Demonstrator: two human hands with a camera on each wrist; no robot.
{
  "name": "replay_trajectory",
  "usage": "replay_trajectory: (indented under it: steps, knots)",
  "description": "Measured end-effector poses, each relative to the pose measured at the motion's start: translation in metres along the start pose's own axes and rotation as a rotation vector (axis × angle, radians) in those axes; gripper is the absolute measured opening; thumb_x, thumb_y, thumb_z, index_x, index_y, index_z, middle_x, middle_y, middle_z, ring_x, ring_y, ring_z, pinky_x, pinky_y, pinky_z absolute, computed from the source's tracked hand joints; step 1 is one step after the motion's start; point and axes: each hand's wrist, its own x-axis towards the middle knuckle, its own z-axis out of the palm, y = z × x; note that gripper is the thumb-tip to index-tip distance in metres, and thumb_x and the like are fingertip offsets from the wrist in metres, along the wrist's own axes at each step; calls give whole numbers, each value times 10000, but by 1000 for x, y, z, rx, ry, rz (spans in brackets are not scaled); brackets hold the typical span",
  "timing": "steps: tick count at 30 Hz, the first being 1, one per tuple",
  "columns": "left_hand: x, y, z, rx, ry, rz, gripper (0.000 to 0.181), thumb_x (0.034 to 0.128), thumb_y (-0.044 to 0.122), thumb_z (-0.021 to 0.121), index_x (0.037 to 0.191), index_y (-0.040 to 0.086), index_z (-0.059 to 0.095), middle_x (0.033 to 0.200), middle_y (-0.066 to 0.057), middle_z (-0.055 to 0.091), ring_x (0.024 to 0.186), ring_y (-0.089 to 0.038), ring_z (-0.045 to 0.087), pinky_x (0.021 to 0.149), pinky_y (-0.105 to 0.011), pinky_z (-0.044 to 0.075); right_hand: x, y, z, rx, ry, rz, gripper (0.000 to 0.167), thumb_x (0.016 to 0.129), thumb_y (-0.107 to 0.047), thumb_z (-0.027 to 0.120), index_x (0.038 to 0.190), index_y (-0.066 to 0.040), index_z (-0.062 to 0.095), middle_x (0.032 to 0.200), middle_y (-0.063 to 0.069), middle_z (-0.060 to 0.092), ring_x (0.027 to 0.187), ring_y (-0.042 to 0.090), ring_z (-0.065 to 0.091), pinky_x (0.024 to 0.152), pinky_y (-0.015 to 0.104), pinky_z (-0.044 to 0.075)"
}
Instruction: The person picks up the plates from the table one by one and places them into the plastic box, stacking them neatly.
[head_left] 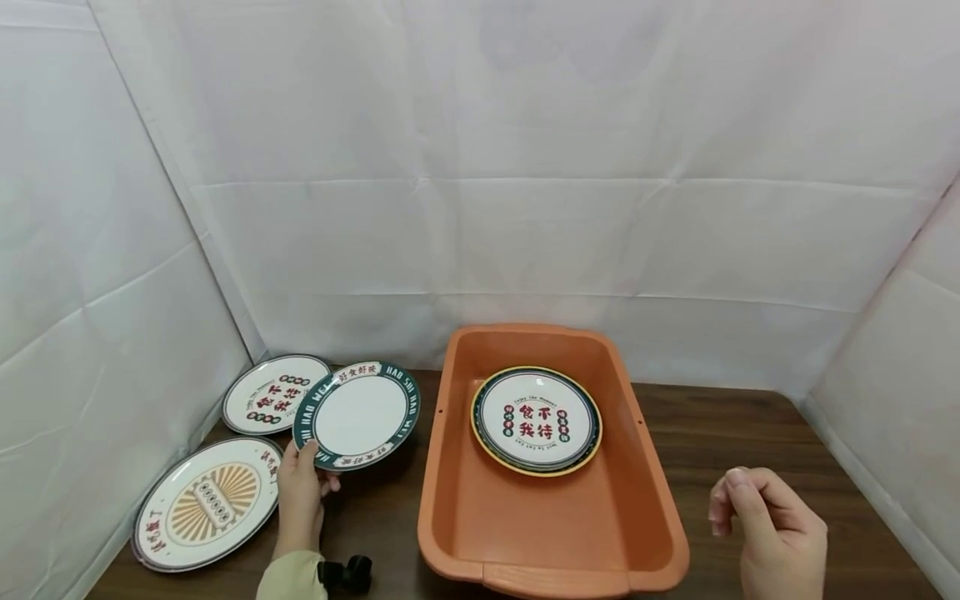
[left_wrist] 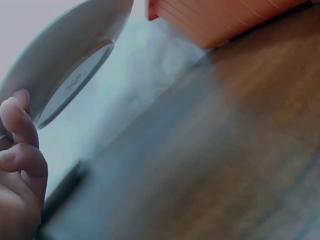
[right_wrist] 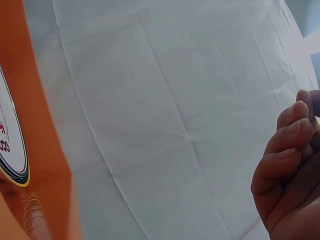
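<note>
My left hand (head_left: 302, 492) pinches the near left rim of a white plate with a dark green lettered border (head_left: 367, 415). In the left wrist view the plate's underside (left_wrist: 65, 55) shows, tilted and raised off the table. Right of it stands an orange plastic tub (head_left: 517, 521). Inside the tub lies a white plate with red characters (head_left: 536, 421), a yellow rim showing around its edge. Over the table to the right of the tub, my right hand (head_left: 780, 533) holds nothing, its fingers loosely curled.
On the table's left side lie a white plate with red characters (head_left: 262, 398) and a larger plate with an orange sunburst (head_left: 213, 504). White fabric walls (head_left: 525, 233) close off the back and sides of the dark wooden table (head_left: 720, 433).
</note>
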Motion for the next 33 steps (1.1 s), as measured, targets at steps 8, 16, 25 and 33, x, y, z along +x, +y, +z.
replay_trajectory:
  steps: [8,16,25,33]
  knots:
    - [-17,33,10,-54,-112,74,222,1002,133,327,1203,103,416,508,-1,523,330,-120,440,327,-203,303,-1,5,3,2,16,17,240,910,122,439,700,67,541,576,85,524,502,157,468,424,242,380]
    - [-46,65,31,-107,-252,140,301,986,79,325,1281,54,377,540,4,578,328,-113,459,327,-183,299,-1,8,9,-3,32,72,232,911,114,449,712,64,556,572,79,514,505,149,451,427,256,358]
    - [-80,82,54,-167,-387,171,395,955,23,314,1350,9,327,553,1,590,327,-98,472,314,-161,311,-5,8,20,-104,5,142,199,924,51,484,741,56,562,574,74,505,500,150,446,432,256,372]
    - [-108,86,73,-211,-578,165,483,943,22,349,1416,34,252,623,-18,643,349,-100,515,315,-150,312,-6,8,31,-344,-170,262,241,970,-115,472,951,83,609,620,93,518,498,197,475,463,285,432]
